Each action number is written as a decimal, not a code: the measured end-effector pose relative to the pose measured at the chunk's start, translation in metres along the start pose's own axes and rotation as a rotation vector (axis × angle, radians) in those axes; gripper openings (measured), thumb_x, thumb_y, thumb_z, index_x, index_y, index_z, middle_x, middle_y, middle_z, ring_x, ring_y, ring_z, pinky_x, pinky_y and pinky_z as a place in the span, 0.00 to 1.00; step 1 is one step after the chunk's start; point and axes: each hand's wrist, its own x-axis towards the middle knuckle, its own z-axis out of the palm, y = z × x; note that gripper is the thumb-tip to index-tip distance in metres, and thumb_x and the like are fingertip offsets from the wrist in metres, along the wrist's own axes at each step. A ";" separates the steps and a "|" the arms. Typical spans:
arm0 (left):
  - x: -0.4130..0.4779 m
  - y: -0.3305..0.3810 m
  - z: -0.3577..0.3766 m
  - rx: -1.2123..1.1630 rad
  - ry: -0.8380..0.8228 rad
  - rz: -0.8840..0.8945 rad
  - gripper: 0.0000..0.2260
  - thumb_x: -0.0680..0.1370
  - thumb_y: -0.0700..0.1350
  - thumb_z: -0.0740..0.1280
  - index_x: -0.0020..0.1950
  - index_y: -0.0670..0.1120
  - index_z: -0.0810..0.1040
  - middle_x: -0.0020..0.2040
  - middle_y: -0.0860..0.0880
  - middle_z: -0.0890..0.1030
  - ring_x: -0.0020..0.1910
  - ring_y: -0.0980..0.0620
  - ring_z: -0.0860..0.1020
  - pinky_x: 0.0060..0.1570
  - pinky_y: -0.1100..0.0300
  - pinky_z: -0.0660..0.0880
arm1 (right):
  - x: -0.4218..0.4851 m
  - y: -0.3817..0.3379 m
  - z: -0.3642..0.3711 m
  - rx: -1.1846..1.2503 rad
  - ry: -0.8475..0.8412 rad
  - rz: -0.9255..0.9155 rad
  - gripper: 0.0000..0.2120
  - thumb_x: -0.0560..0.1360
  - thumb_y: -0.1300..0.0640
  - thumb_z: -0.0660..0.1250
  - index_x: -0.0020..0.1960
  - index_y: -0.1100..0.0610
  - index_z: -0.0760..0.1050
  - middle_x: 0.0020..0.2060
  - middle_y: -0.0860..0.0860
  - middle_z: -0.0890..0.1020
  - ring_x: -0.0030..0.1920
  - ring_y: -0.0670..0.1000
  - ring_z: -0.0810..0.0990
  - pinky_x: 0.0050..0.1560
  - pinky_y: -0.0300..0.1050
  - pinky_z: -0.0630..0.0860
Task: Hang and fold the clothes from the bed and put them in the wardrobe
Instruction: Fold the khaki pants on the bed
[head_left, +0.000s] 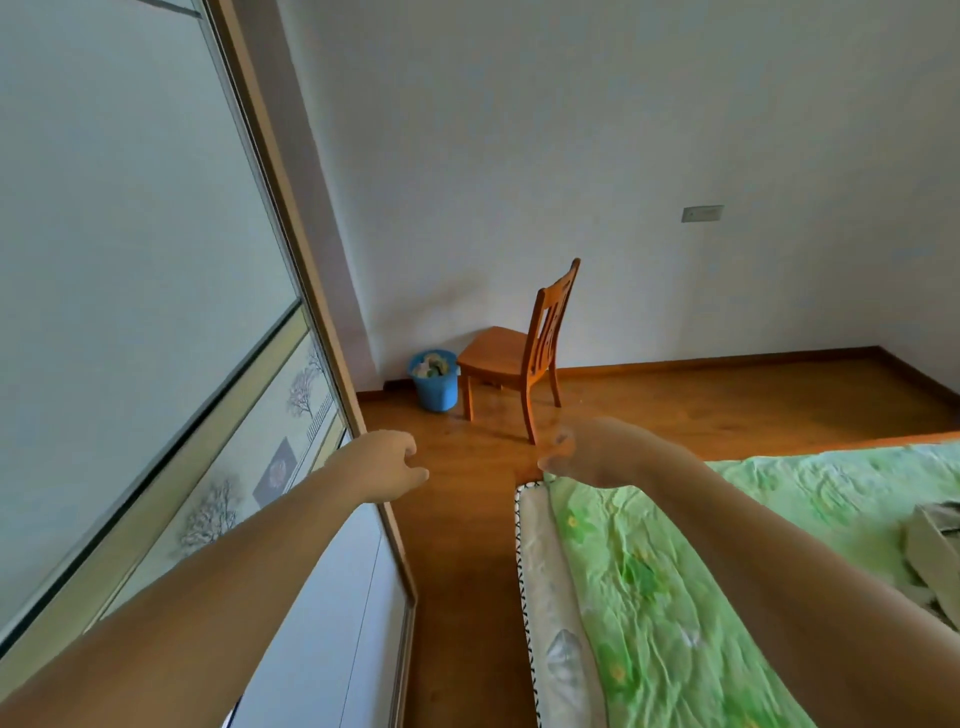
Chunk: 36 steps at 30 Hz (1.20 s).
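Both my arms reach forward over the strip of floor between wardrobe and bed. My left hand (389, 465) hangs beside the wardrobe's sliding door (156, 312), fingers loosely curled and holding nothing. My right hand (582, 452) hovers above the corner of the bed (675, 597), blurred, fingers apart and empty. The bed carries a green flowered sheet. A pale piece of clothing (935, 551) lies on it at the right edge, mostly cut off by the frame.
A wooden chair (519, 358) stands near the far wall on the wooden floor (467, 545). A blue bin (434, 382) full of scraps sits left of it in the corner. The wardrobe door has frosted panels and a tree-patterned band.
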 end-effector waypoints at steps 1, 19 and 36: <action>0.018 0.000 -0.003 -0.003 -0.008 -0.001 0.26 0.80 0.58 0.66 0.75 0.48 0.70 0.71 0.47 0.75 0.67 0.48 0.75 0.66 0.51 0.73 | 0.017 0.003 -0.006 -0.004 0.002 0.003 0.32 0.77 0.34 0.63 0.74 0.49 0.69 0.71 0.51 0.75 0.68 0.55 0.74 0.67 0.54 0.72; 0.353 0.019 -0.039 0.052 -0.081 0.172 0.24 0.80 0.56 0.65 0.74 0.50 0.70 0.70 0.48 0.75 0.65 0.48 0.76 0.59 0.54 0.75 | 0.254 0.067 -0.073 0.026 0.075 0.224 0.28 0.79 0.42 0.66 0.75 0.51 0.68 0.69 0.53 0.76 0.67 0.57 0.75 0.58 0.49 0.72; 0.651 0.145 -0.037 0.125 -0.230 0.458 0.23 0.79 0.57 0.67 0.72 0.52 0.73 0.70 0.49 0.75 0.65 0.49 0.76 0.58 0.55 0.77 | 0.449 0.226 -0.115 0.170 0.142 0.456 0.27 0.78 0.38 0.66 0.72 0.50 0.71 0.66 0.52 0.79 0.63 0.55 0.78 0.53 0.46 0.75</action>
